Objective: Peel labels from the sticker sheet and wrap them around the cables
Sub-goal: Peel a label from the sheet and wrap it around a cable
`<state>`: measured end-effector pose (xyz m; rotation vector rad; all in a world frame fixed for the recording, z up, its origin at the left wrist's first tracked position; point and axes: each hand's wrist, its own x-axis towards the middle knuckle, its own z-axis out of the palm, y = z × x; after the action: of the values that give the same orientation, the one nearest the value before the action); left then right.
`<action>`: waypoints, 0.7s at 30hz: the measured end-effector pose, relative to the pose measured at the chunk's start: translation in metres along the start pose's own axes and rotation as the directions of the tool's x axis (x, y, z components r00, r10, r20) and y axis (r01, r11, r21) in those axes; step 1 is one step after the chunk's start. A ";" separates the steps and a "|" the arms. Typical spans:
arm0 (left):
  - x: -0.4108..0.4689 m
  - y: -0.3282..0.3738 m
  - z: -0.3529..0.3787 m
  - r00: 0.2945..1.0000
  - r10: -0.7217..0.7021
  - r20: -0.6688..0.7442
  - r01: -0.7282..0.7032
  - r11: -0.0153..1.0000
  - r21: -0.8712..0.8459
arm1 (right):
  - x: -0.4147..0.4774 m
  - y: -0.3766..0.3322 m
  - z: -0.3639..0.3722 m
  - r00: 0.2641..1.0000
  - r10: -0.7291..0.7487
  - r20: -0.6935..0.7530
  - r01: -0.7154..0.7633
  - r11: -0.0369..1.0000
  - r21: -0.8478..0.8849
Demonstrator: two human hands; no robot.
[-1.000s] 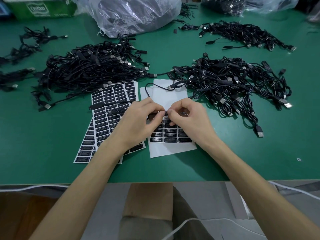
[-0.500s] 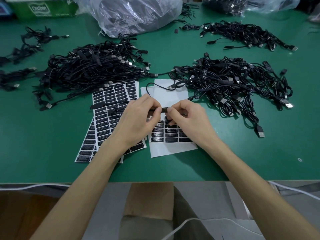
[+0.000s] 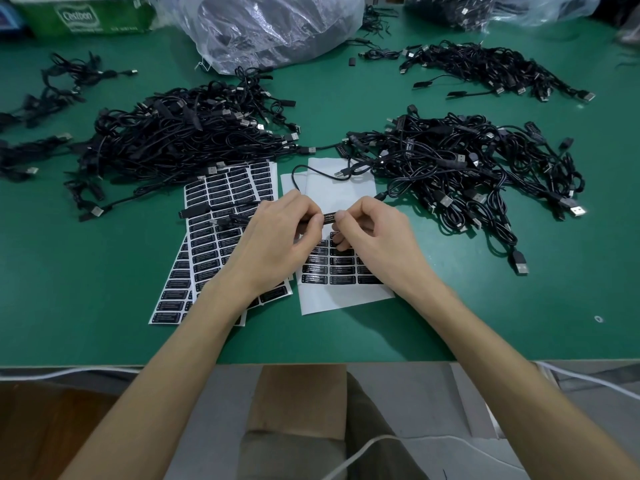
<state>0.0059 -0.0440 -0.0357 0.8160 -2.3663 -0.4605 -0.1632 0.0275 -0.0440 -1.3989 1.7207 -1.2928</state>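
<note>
The step in hand is the wrapping. One label (image 3: 329, 216) sits on a cable (image 3: 295, 174), held up just above the sheet (image 3: 346, 297) between the two hands. The left hand (image 3: 277, 244) has its fingers curled and pinches the cable at the label's left end. The right hand (image 3: 377, 237), likewise curled, pinches the label's right end between thumb and forefinger. The cable loops away behind the hands and lies across the top of the sheet. Whether the label has closed all the way round is hidden by the fingertips.

Next, I judge, the label wants pressing down along its seam. The cable can then be set aside and a fresh label lifted by a corner from the sheet.

Counted: one cable in hand and one label on it. The sheet shows some five rows of labels, three across, partly under the hands, and a second white edge peeps from beneath it. Left of it lie the full sheets (image 3: 230, 188), at least three, fanned. On the worktop (image 3: 86, 306) are three heaps (image 3: 180, 140) of cables, with two small bunches (image 3: 55, 88) at the far left. Along the back stand two bags (image 3: 277, 26) and one green box (image 3: 83, 15).
</note>
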 end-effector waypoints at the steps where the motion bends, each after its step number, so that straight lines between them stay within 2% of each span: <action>1: 0.000 0.000 0.000 1.000 -0.006 0.003 0.006 1.000 -0.001 | 0.000 0.001 0.000 1.000 0.008 -0.005 -0.007 1.000 0.018; 4: 0.001 -0.003 -0.002 0.999 -0.035 -0.002 0.035 0.999 -0.028 | 0.000 0.002 -0.001 0.998 0.048 -0.027 -0.044 0.989 0.142; 9: 0.001 -0.003 -0.002 0.999 -0.049 0.004 0.049 0.998 -0.041 | 0.002 0.004 -0.001 0.999 0.040 -0.014 -0.035 0.968 0.248; 15: 0.000 -0.002 -0.002 0.999 -0.030 0.015 0.031 0.998 -0.050 | 0.001 0.002 -0.001 0.999 0.013 0.043 -0.022 0.974 0.226; 21: -0.001 -0.001 -0.002 0.999 0.046 0.025 -0.046 0.999 -0.017 | 0.001 0.000 -0.004 0.997 -0.018 0.078 0.005 0.986 0.165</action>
<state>0.0080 -0.0445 -0.0346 0.7506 -2.3965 -0.4730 -0.1666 0.0277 -0.0424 -1.3475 1.5195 -1.3351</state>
